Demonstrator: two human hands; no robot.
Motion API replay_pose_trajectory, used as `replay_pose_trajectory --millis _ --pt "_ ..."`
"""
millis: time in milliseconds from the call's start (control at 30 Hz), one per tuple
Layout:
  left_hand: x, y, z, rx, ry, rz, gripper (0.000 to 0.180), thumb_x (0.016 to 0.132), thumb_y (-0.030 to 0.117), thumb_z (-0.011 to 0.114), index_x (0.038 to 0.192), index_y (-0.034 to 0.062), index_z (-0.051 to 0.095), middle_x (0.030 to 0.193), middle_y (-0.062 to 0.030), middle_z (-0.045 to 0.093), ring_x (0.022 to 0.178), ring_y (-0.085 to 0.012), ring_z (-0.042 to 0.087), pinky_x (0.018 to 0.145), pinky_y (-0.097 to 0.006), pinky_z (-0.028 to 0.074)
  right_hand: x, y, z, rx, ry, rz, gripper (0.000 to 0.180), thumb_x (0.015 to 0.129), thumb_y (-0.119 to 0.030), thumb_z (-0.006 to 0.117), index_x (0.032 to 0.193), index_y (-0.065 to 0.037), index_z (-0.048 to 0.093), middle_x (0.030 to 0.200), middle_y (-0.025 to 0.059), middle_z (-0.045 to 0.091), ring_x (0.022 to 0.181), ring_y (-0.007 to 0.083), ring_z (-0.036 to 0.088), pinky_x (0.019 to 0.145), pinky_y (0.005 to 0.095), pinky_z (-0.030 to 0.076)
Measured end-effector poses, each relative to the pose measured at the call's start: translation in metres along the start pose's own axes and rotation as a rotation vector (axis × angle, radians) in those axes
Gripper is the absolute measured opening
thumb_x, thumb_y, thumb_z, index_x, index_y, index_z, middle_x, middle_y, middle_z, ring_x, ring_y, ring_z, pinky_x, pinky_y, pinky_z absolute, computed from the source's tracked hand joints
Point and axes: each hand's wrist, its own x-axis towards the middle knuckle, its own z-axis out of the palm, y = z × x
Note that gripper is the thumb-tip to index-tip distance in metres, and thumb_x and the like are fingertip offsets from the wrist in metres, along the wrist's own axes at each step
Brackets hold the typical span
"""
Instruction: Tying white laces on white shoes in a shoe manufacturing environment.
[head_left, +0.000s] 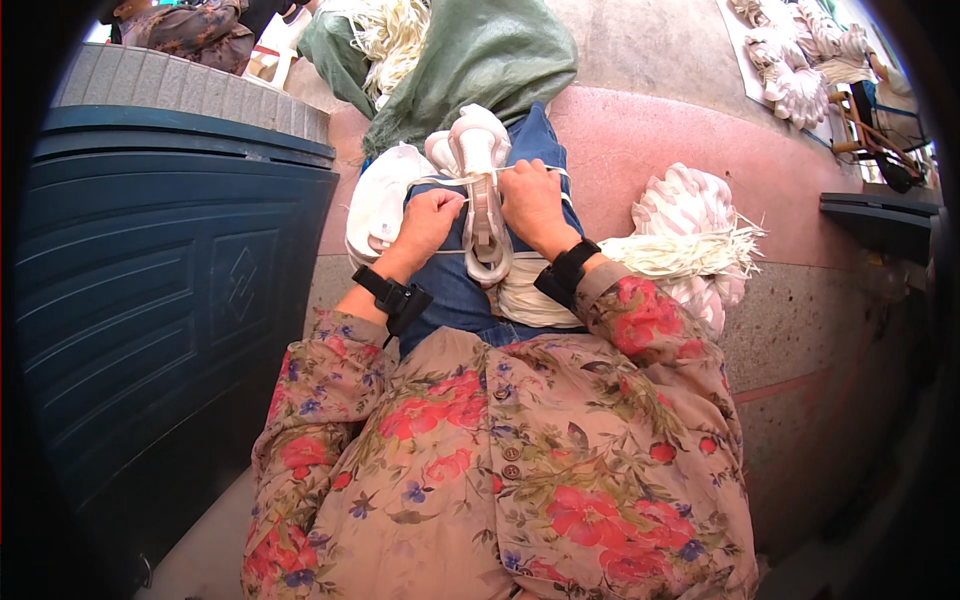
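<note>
Between my knees rests a stack of pale pinkish-white pieces (pixel 484 210) that look like shoe uppers, held on edge. A thin white strip (pixel 445 181) crosses it from side to side. On the stack's left, my left hand (pixel 430 222) is closed, its fingertips pinching the strip. My right hand (pixel 535 205) is closed on the strip at the other side, its fingers against the stack. More white shoe pieces (pixel 385 195) lean by my left knee. A bunch of cream strips (pixel 530 292) lies across my right thigh, partly under my forearm.
Right of me, a bundle of pinkish-white shoe pieces (pixel 685 205) lies with cream strips (pixel 690 250) over it. A green sack (pixel 500 55) with pale strips (pixel 385 45) stands ahead. A dark blue panelled door (pixel 170 260) borders my left. More white bundles (pixel 785 70) sit far right.
</note>
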Motion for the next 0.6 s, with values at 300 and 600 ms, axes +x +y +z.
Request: replay_pose_trajectory --millis 300,600 --pt "0.018 -0.009 0.012 0.334 0.245 0.013 0.022 0.078 0.025 0.053 0.081 0.0054 0.062 0.077 -0.0156 0.06 0.074 -0.0316 0.058 0.064 -0.039 0.044 0.005 -0.005 -0.003 -0.11 0.003 -0.195 0.006 0.065 -0.006 0.052 0.069 -0.008 0.056 0.076 0.006 0.051 0.079 0.0234 0.049 0.067 0.0371 0.036" --pt "0.023 -0.002 0.011 0.413 0.178 0.167 0.021 0.076 0.026 0.054 0.076 0.0076 0.063 0.073 -0.0144 0.06 0.071 -0.0313 0.058 0.062 -0.04 0.044 0.003 -0.001 0.0 -0.012 0.11 -0.106 0.007 0.069 -0.016 0.056 0.071 -0.009 0.058 0.078 0.0057 0.053 0.078 0.0222 0.049 0.066 0.0369 0.035"
